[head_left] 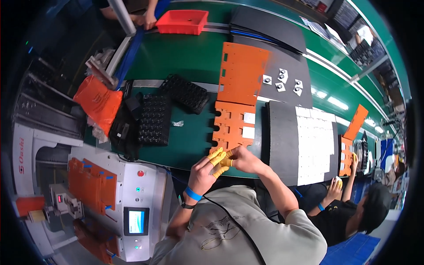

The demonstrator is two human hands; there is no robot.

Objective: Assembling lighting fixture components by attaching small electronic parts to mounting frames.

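My left hand (204, 173) and my right hand (246, 160) meet at the near edge of an orange slotted fixture (223, 115). Yellow covers sit on the fingertips of both. Each hand is closed, fingertips pressed together; whatever they pinch between them is too small or hidden to make out. Two white square pieces (248, 132) lie on the right side of the fixture. Its orange lid plate (242, 75) is folded back, flat, away from me. A blue band and a dark strap circle my left wrist.
Left of the fixture are black pocketed trays (153, 119) and an orange bag (98, 98). White sheets (314, 145) cover a dark board at right; small white pieces with dark parts (280, 87) lie beyond. A red bin (182, 22) stands far off. A co-worker (344, 212) sits at right; a machine (137, 190) stands left.
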